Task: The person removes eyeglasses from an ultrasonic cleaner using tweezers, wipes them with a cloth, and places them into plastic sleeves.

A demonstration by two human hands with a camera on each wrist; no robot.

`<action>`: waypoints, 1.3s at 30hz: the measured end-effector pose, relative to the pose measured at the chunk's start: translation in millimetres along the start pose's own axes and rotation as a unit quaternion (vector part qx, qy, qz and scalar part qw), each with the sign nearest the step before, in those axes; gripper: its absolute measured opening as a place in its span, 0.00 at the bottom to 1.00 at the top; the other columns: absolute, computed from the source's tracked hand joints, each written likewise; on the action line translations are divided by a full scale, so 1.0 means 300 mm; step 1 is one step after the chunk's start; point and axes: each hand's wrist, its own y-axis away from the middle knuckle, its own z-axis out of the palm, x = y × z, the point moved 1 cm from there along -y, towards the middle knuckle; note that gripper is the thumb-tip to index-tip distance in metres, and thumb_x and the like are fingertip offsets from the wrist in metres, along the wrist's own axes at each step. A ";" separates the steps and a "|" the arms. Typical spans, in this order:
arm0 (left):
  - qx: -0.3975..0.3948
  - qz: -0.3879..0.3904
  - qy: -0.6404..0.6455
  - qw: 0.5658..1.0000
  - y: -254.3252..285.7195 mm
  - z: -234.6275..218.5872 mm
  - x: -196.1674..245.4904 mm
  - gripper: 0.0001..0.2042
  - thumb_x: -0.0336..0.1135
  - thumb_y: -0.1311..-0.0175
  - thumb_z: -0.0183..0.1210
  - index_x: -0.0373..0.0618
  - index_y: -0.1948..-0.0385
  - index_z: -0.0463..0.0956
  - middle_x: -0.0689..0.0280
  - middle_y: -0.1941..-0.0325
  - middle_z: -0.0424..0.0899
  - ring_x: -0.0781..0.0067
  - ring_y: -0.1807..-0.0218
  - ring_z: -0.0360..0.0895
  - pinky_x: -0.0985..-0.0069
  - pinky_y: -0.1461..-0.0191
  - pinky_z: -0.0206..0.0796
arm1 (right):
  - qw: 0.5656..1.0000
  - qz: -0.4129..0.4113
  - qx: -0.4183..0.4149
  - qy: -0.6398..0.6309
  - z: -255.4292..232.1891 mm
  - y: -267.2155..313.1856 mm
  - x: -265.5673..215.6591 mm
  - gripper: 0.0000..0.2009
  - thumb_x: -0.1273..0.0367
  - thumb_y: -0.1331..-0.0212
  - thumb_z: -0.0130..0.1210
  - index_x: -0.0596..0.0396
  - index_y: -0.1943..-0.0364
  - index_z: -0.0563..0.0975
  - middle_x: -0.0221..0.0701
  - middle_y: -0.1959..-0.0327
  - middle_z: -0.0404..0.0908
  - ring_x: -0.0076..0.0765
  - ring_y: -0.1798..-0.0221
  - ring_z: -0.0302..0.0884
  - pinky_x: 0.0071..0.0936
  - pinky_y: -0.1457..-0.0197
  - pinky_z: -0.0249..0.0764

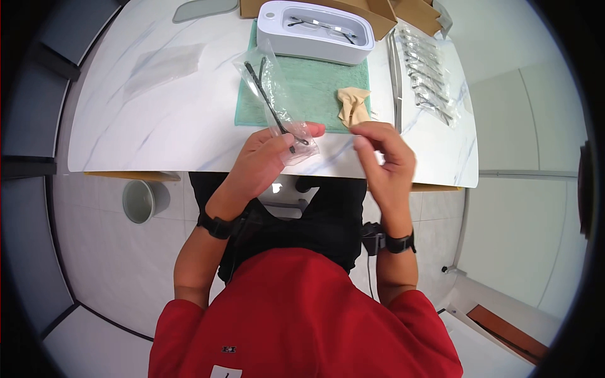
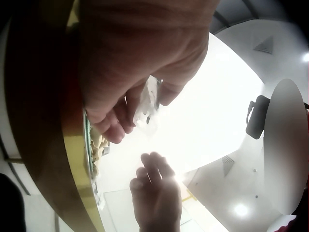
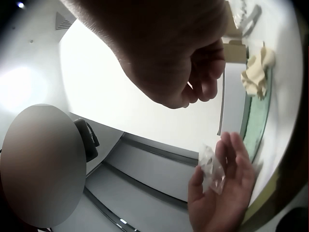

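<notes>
A clear plastic bag [image 1: 282, 82] with dark-framed glasses [image 1: 268, 101] inside is held by its lower end in my left hand [image 1: 255, 167], the thumb lying over it. The bag [image 2: 146, 113] also shows between thumb and fingers of my left hand [image 2: 145, 43] in the left wrist view, and in the right wrist view the bag [image 3: 211, 169] rests against the left palm [image 3: 224, 203]. To its right, my right hand [image 1: 392, 167] is raised with loosely bent fingers and nothing visible in them; the right wrist view shows the same hand [image 3: 169, 63] from behind.
On a green mat [image 1: 309, 88] stand a white cleaner tub [image 1: 309, 47] with glasses [image 1: 321, 26] in it and a crumpled beige cloth [image 1: 353, 106]. Bagged glasses [image 1: 428, 75] lie at right, an empty-looking bag [image 1: 164, 69] at left. Cardboard boxes [image 1: 368, 16] are behind.
</notes>
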 end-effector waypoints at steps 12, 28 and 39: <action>-0.008 0.019 0.037 0.999 -0.008 0.041 0.009 0.19 0.29 0.22 0.42 0.29 0.35 0.70 0.53 0.28 0.70 0.66 0.32 0.72 0.67 0.26 0.63 | 0.942 0.173 -0.125 -0.259 0.163 0.002 -0.003 0.12 0.76 0.36 0.64 0.61 0.50 0.79 0.27 0.60 0.84 0.17 0.60 0.79 0.14 0.58 0.72; 0.032 0.072 0.171 0.982 -0.008 0.024 -0.005 0.16 0.33 0.19 0.46 0.35 0.37 0.68 0.47 0.33 0.74 0.59 0.31 0.72 0.60 0.27 0.63 | 0.937 0.221 -0.084 -0.258 0.143 0.066 0.017 0.19 0.76 0.35 0.61 0.63 0.41 0.72 0.32 0.58 0.84 0.21 0.61 0.82 0.16 0.62 0.75; 0.017 0.087 0.128 0.988 -0.008 0.028 -0.022 0.20 0.34 0.21 0.49 0.32 0.34 0.65 0.46 0.32 0.74 0.58 0.32 0.74 0.60 0.26 0.63 | 0.924 0.263 -0.015 -0.277 0.131 0.070 0.032 0.05 0.74 0.33 0.58 0.62 0.57 0.80 0.30 0.71 0.82 0.22 0.73 0.77 0.19 0.70 0.73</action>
